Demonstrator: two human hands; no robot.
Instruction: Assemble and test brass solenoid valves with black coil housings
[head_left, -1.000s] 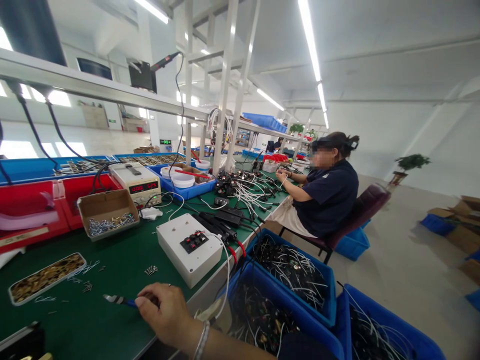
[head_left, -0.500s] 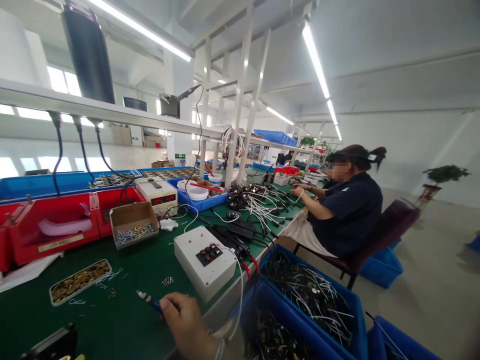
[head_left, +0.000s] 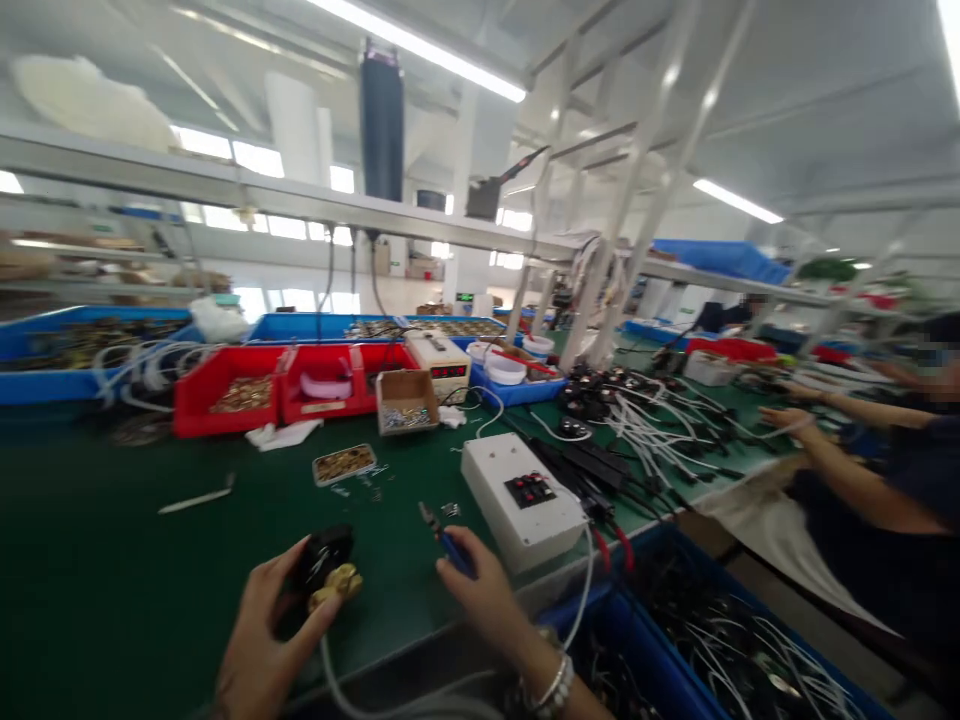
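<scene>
My left hand point(head_left: 274, 630) grips a round black housing point(head_left: 328, 555) with brass-coloured fittings point(head_left: 337, 588) at its lower side, above the green bench. A pale cable point(head_left: 330, 675) runs down from it past my wrist. My right hand point(head_left: 484, 595) is closed around blue-handled pliers point(head_left: 454, 550), their metal jaws pointing up and left. Just beyond the jaws lies a small pile of screws point(head_left: 451, 510). To the right of my right hand stands a white box with a black socket panel point(head_left: 517, 515). My fingers on the left are slightly blurred.
A narrow tray of brass parts point(head_left: 345, 463) lies ahead, with a cardboard box of screws point(head_left: 406, 405) behind it. Red bins point(head_left: 225, 395) and a power supply point(head_left: 442, 365) line the back. Blue crates point(head_left: 637, 650) of cabled parts stand lower right. A co-worker's arms point(head_left: 840, 440) are at far right.
The view has swung left, so the bench items sit further right. My left hand with the black housing has come into view. My right hand still holds the pliers.
</scene>
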